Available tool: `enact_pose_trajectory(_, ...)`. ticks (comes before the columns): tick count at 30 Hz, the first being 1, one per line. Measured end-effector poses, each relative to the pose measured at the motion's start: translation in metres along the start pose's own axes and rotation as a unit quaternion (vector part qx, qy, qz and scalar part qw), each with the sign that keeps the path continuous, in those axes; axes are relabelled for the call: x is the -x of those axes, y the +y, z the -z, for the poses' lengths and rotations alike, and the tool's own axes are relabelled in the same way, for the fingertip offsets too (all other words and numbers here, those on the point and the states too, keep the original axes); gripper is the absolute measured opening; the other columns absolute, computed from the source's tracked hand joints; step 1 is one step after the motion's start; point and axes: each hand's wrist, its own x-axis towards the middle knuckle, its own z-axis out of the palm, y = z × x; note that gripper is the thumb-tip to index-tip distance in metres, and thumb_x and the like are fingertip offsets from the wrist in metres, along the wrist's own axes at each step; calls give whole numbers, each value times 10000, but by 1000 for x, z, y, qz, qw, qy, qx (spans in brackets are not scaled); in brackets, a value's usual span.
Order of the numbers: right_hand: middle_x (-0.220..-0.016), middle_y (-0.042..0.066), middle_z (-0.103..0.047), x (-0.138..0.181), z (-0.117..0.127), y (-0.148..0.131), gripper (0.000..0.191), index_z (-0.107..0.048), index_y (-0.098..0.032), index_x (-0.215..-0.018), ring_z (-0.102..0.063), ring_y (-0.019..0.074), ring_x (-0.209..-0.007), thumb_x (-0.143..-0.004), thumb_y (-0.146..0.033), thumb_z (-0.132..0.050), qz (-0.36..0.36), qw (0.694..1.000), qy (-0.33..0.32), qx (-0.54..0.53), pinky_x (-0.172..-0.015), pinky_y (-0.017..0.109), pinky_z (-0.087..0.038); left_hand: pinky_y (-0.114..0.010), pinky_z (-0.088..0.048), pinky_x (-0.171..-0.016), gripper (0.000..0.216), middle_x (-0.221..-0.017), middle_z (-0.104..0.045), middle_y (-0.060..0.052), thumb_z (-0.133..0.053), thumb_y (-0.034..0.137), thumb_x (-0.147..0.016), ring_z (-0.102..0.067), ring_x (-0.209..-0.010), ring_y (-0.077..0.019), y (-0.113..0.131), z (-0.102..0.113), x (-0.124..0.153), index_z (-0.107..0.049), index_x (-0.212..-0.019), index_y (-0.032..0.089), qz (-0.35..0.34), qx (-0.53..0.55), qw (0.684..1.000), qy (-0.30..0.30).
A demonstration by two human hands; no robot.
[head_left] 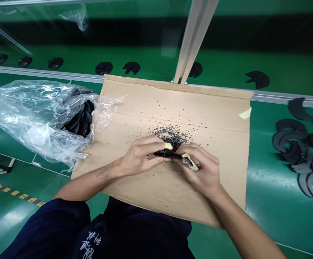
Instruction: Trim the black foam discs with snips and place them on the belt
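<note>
My left hand (142,154) grips a thin black curved plate (167,154) by its left end, with yellow tape around a fingertip. At the plate's right end is my right hand (199,167), fingers closed around a small tool wrapped in pale tape with shiny metal showing (190,162). The tool's exact kind is hidden by the fingers. Beneath both hands lies a cardboard sheet (134,108), its middle covered with small black scraps (171,135).
On the left, a clear plastic bag (32,108) holds a stack of black plates (81,120). More curved black pieces (291,140) lie scattered on the green surface at right. A metal post (195,39) rises behind the cardboard, with several black parts (104,68) along the glass.
</note>
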Motion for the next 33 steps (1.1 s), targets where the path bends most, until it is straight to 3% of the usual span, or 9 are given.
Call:
enact_pose_trajectory(5,-895,57,-722,1,-1,-1,225,-651,-229,-1005,-711,195,-828,-859,-60,-679,37,999,2,-7,-721,330,-589,-261,-585,-740,301,-942,-723,-83,-753,244,-897,-682,-850,-134,1,5,-3,-692,-1172,139,-22,15,999,-19)
enact_pose_trajectory(12,-901,65,-719,1,-2,-1,255,-649,-221,-1013,-710,188,-821,-847,-31,-687,43,999,-5,-2,-703,315,-592,-286,-590,-761,287,-981,-751,-94,-711,195,-924,-700,-886,-147,-2,1,2,-698,-1211,169,-26,49,998,13)
enact_pose_trajectory(19,-891,51,-728,2,-3,-4,225,-671,-233,-987,-710,185,-803,-854,-54,-698,14,999,-10,-34,-697,317,-587,-258,-586,-712,258,-884,-749,-54,-795,201,-855,-690,-794,-126,1,-2,3,-731,-1102,167,-35,36,997,57)
enact_pose_trajectory(22,-861,36,-733,3,-5,-7,177,-687,-238,-940,-706,181,-776,-852,-90,-728,-27,998,5,-52,-695,317,-582,-239,-593,-704,258,-900,-735,-48,-781,269,-874,-691,-804,-118,3,-2,1,-733,-1111,180,-6,40,998,41)
enact_pose_trajectory(26,-847,33,-742,0,-5,-9,80,-692,-235,-890,-707,190,-777,-862,-207,-762,-82,992,17,-90,-724,329,-586,-276,-619,-835,274,-1041,-757,-96,-763,327,-889,-728,-960,-156,6,-2,-1,-739,-1106,161,51,79,996,11)
enact_pose_trajectory(30,-859,32,-733,-6,5,-9,119,-670,-227,-917,-699,187,-770,-881,-304,-754,-128,987,-16,-97,-701,313,-577,-215,-619,-765,220,-946,-795,-56,-802,256,-851,-758,-849,-135,8,2,0,-757,-1046,164,144,121,982,26)
enact_pose_trajectory(33,-914,42,-733,-10,13,-5,69,-654,-229,-963,-699,189,-802,-911,-238,-699,-121,992,-16,-32,-724,322,-571,-233,-623,-763,220,-926,-796,-65,-840,258,-810,-753,-840,-142,7,4,0,-783,-1000,163,165,121,978,48)
